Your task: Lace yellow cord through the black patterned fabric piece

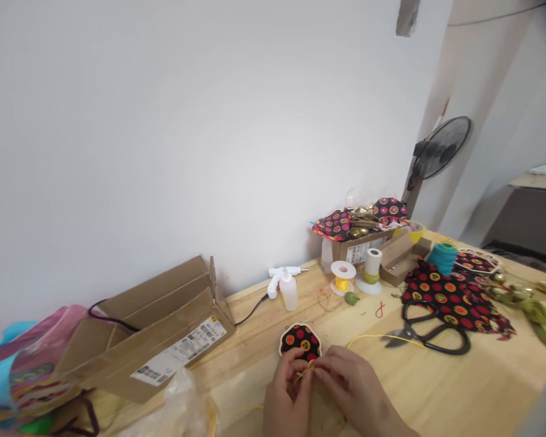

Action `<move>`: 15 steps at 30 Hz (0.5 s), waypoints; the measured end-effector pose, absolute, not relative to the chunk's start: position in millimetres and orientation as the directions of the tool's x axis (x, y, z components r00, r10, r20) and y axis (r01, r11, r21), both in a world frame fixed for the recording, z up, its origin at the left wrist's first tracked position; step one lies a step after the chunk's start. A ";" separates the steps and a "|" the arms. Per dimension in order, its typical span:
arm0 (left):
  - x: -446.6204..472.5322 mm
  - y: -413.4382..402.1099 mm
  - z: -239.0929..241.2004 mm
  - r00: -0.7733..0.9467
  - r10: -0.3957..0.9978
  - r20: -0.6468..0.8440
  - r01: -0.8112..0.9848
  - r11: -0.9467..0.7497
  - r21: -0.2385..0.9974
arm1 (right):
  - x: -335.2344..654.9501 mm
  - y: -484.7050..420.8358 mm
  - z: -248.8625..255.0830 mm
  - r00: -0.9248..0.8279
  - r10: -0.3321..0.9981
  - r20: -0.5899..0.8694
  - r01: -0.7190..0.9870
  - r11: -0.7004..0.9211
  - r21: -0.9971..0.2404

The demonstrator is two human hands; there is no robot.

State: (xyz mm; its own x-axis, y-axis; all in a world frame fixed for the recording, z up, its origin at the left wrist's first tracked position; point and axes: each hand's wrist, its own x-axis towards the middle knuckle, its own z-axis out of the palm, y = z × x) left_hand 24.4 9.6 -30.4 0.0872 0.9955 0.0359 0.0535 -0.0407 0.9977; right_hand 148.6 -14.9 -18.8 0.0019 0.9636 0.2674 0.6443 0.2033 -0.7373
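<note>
Close together at the lower middle of the head view, my left hand point(286, 388) and my right hand point(352, 382) both pinch a thin yellow cord point(368, 337). It forms a small loop between the fingertips, and its long end trails right, across the black-handled scissors point(430, 334). Just beyond my fingers lies a black fabric piece point(300, 338) with red and orange round patterns and a pale edge. My left fingers partly cover its lower side. Whether the cord is attached to that piece I cannot tell.
An open cardboard box point(164, 331) and a plastic bag point(182, 403) are at the left. Behind stand a glue gun point(277, 278), a white bottle point(289, 291), a yellow cord spool point(343, 279) and a white spool point(372, 264). Patterned cloth point(450, 297) and a teal thread cone point(443, 259) lie right.
</note>
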 end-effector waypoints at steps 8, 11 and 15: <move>24.5 13.6 -39.8 0.099 0.993 0.068 -0.003 -0.068 0.998 | 146.0 -4.7 -38.3 0.162 0.981 0.104 0.450 0.020 -0.893; 23.5 14.4 -39.7 0.079 0.994 0.076 0.019 -0.077 0.997 | 146.5 -3.5 -39.2 0.208 0.978 0.029 0.342 -0.045 -0.939; 22.8 13.6 -38.2 0.087 0.993 0.079 0.033 -0.082 0.996 | 147.7 -6.2 -35.3 0.192 0.981 0.013 0.351 -0.056 -0.935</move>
